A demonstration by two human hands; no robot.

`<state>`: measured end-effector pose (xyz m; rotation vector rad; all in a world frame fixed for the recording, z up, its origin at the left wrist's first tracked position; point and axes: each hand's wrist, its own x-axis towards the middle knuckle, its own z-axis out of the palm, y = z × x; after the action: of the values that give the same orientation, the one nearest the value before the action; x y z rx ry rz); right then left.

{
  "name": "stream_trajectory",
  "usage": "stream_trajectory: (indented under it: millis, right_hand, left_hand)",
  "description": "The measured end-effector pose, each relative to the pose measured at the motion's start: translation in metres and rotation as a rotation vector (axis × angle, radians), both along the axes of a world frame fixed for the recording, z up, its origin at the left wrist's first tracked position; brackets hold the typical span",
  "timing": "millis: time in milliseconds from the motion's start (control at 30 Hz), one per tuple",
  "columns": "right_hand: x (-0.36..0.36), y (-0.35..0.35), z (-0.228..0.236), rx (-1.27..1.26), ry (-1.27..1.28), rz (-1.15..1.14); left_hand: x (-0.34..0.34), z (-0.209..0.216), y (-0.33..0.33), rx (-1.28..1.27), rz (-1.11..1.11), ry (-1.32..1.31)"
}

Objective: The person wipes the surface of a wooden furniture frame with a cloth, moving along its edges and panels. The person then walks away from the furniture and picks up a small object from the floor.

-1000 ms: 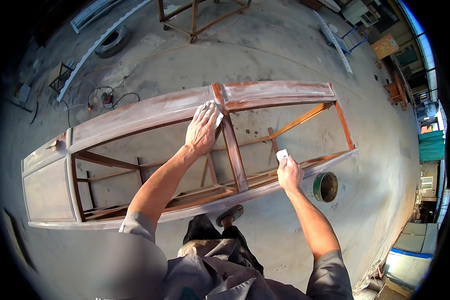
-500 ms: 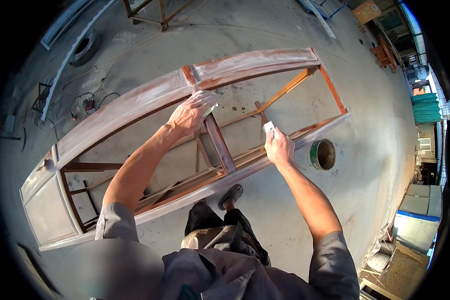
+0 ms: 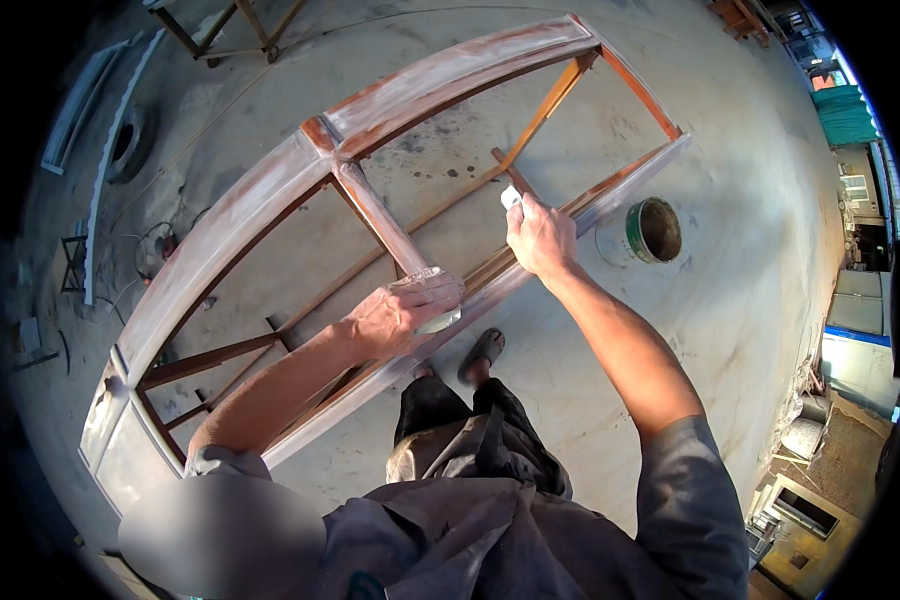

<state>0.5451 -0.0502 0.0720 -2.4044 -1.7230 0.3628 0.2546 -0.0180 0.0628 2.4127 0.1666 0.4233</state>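
Observation:
A long wooden frame (image 3: 240,225) with a curved far rail and whitish, dusty surfaces over reddish-brown wood lies across in front of me. My left hand (image 3: 395,312) is closed on a pale, flat pad (image 3: 438,321), pressed at the near end of the short crossbar (image 3: 378,215). What the pad is made of cannot be made out. My right hand (image 3: 545,238), closed beside the near rail (image 3: 635,180), pinches a small white piece (image 3: 511,197) that looks folded. Whether this hand touches the rail is unclear.
A green-and-white round bucket (image 3: 660,230) stands on the concrete floor beyond the near rail, to the right. My foot (image 3: 482,357) is close to that rail. At the upper left are a tyre (image 3: 130,147) and a wheeled stand (image 3: 235,25); cables (image 3: 155,248) lie beyond the frame.
My left hand has slid the pad along the crossbar from the far rail toward me. My right hand still holds the white piece. The whole view has shifted.

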Motion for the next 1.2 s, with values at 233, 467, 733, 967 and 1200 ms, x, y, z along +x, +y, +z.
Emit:
stream_trajectory:
  millis: [233, 467, 733, 967, 1200]
  right_hand:
    - [0.000, -0.002, 0.004, -0.072, -0.025, -0.032]
    - [0.001, -0.003, 0.000, 0.034, -0.051, -0.020]
    - [0.003, -0.003, 0.005, -0.042, 0.010, -0.050]
    - [0.002, -0.006, -0.006, 0.081, -0.025, -0.030]
    - [0.000, -0.004, -0.004, 0.060, -0.012, -0.018]
  left_hand:
    - [-0.011, 0.002, 0.026, 0.150, 0.266, -0.028]
    - [-0.023, 0.008, 0.064, 0.085, 0.433, 0.177]
    - [-0.017, -0.005, 0.060, 0.187, 0.348, 0.011]
    - [-0.015, -0.004, 0.034, 0.095, 0.391, 0.027]
    - [-0.023, -0.021, 0.081, 0.093, 0.566, 0.058]
